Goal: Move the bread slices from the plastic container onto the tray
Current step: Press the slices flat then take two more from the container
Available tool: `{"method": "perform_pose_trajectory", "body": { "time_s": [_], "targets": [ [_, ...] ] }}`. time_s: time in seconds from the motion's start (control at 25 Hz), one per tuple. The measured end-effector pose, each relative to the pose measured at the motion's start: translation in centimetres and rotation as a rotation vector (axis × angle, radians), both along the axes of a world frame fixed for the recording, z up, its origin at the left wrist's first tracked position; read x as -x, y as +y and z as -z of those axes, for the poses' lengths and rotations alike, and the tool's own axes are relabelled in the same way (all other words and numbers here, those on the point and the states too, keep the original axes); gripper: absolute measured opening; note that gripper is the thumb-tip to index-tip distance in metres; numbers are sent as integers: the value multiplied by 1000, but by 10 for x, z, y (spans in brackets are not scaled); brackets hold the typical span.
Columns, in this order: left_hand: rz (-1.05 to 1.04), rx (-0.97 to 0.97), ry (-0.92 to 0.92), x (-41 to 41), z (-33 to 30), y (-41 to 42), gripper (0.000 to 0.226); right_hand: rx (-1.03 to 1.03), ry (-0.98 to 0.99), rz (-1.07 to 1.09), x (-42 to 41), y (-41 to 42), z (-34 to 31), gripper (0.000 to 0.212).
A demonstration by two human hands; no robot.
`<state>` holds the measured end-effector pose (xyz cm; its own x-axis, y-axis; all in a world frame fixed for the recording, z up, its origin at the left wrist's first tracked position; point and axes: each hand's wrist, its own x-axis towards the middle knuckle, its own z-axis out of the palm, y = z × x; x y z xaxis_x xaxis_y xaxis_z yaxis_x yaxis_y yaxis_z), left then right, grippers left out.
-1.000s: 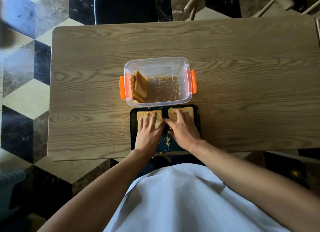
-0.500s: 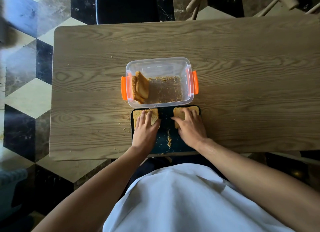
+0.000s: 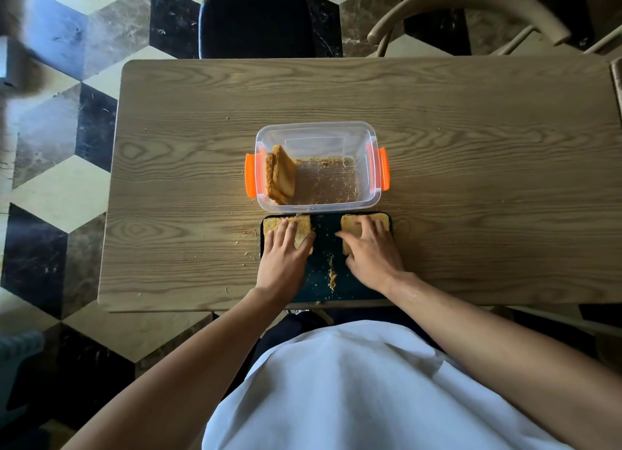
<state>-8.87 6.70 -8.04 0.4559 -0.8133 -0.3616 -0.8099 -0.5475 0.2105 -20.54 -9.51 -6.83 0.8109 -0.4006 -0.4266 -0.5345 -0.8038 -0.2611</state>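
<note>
A clear plastic container (image 3: 316, 126) with orange clips stands mid-table. Two or three toasted bread slices (image 3: 282, 177) lean on edge against its left wall; crumbs cover its floor. Just in front lies a dark tray (image 3: 323, 247). One slice (image 3: 303, 227) lies flat in the tray's far left corner, with my left hand (image 3: 284, 259) flat on top of it, fingers spread. Another slice (image 3: 350, 226) lies in the far right corner under the spread fingers of my right hand (image 3: 373, 256). Neither hand grips its slice.
Crumbs (image 3: 331, 274) lie on the tray's middle and on the wooden table (image 3: 471, 180) to its left. A dark-cushioned chair (image 3: 255, 19) and a curved wooden chair (image 3: 471, 5) stand beyond the far edge. The tray's near edge reaches the table's front edge.
Both hands have slid their slices apart on the tray, the left one toward the far left corner and the right one toward the far right corner. The container's slices have not moved.
</note>
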Motion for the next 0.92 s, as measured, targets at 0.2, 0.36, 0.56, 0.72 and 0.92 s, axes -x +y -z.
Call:
{"method": "perform_pose_trajectory", "body": {
  "time_s": [0.2,0.36,0.56,0.72,0.92],
  "targets": [
    [-76,188,94,4,-20,0,57,-117,-102,-15,-6,10,-12,49],
    [-269,598,178,0,-52,-4,30,-391,-336,-32,-30,16,-41,27],
    [-674,715,300,-36,-94,-27,39,-435,-564,215,-98,1,-69,18],
    [-813,575,657,-61,-109,-54,39,-580,-267,508,-159,-16,-56,32],
    [-909,615,828,-65,-110,-70,24,-647,-102,502,-192,-13,-30,56]
  ]
}}
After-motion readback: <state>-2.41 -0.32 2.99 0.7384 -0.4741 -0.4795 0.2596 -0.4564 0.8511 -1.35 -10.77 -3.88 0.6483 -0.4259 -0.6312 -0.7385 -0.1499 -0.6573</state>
